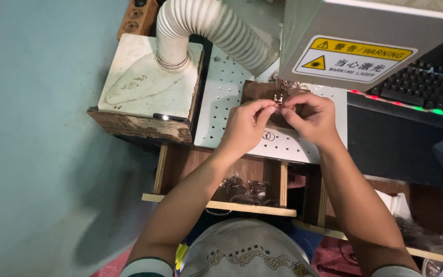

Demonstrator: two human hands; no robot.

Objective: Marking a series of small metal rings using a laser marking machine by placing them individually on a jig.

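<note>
My left hand [247,125] and my right hand [309,117] meet over a white perforated metal plate [220,97]. Between the fingertips of both hands I pinch a small metal piece [278,104], too small to make out in detail. Just behind it lies a brown wooden block [256,91] with a few thin metal rings on it. Two linked rings [268,135] are marked on the plate below my left hand. A grey machine head [365,41] with a yellow warning label hangs above the plate.
A ribbed white hose [216,25] runs into a white box [147,77] on a wooden board at the left. A dark keyboard [421,87] with coloured lights sits at the right. Below, a wooden shelf [221,205] holds bags of small metal parts [242,187].
</note>
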